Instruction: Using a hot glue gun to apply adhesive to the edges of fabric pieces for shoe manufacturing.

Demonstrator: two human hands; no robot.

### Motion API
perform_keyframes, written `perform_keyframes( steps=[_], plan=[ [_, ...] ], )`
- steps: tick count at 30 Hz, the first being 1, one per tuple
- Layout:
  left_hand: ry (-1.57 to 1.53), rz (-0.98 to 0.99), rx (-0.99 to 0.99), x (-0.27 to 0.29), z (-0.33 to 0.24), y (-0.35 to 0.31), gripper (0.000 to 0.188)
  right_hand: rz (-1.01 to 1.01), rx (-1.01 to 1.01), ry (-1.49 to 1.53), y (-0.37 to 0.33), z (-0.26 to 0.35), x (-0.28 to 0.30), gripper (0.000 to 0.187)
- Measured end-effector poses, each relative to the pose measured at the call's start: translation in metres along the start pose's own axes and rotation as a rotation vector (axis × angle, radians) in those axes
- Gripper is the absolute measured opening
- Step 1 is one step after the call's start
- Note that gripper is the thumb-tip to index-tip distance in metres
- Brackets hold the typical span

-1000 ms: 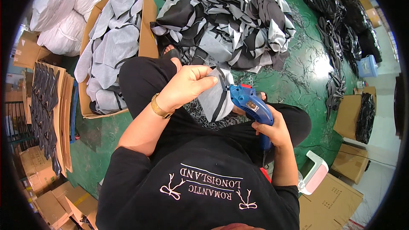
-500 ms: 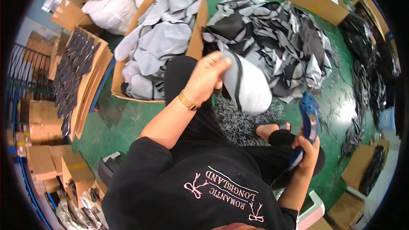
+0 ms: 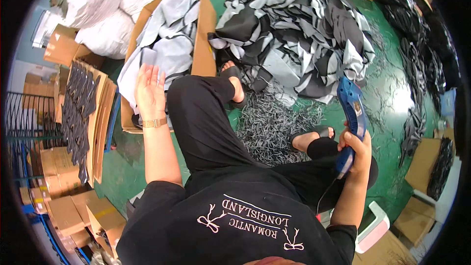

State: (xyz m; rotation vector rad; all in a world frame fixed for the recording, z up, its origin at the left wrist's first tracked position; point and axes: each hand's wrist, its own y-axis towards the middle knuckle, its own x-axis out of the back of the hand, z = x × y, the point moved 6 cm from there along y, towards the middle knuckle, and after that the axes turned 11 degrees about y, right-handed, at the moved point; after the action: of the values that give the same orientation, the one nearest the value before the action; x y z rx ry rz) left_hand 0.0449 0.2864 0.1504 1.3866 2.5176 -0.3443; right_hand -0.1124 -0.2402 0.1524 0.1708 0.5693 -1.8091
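My left hand (image 3: 150,93) is stretched out flat with the fingers extended, over a cardboard box (image 3: 206,44) at the left. Grey fabric pieces with black edging (image 3: 172,55) fill that box, and some lie right by my fingertips. Nothing is gripped in this hand. On the right, my right hand (image 3: 358,148) is wrapped round the handle of a blue handheld electric cutter (image 3: 354,105). Its head points away from me, and a thin dark cord runs from its lower end. The cutter is apart from any fabric.
A large heap of grey and black fabric pieces (image 3: 294,34) lies on the green floor ahead. Thin trimmings (image 3: 274,122) are strewn between my feet. White sacks (image 3: 105,10) stand far left, stacked cardboard (image 3: 103,127) at the left, black plastic bags (image 3: 405,14) at the right.
My left hand has moved left from above the fabric heap to the box and let go of the grey and white fabric piece. My right hand keeps hold of the cutter.
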Motion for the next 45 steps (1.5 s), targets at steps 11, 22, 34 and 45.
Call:
perform_keyframes(
  steps=[11,22,34,45],
  plan=[
    [0.305,0.828,0.595,-0.221,0.202,-0.067,0.021,-0.084,-0.014,0.108,0.035,0.011,0.029,0.048],
    [1.642,1.066,-0.222,-0.281,0.421,-0.042,0.053,-0.292,-0.16,0.092,0.054,0.003,0.059,0.059],
    [2.181,1.568,-0.548,-0.216,0.452,-0.042,0.02,-0.301,-0.184,0.092,0.073,0.009,0.05,0.057],
    [1.295,1.252,0.028,-0.178,0.372,-0.132,0.028,-0.218,-0.035,0.07,0.034,0.01,0.048,0.049]
  ],
)
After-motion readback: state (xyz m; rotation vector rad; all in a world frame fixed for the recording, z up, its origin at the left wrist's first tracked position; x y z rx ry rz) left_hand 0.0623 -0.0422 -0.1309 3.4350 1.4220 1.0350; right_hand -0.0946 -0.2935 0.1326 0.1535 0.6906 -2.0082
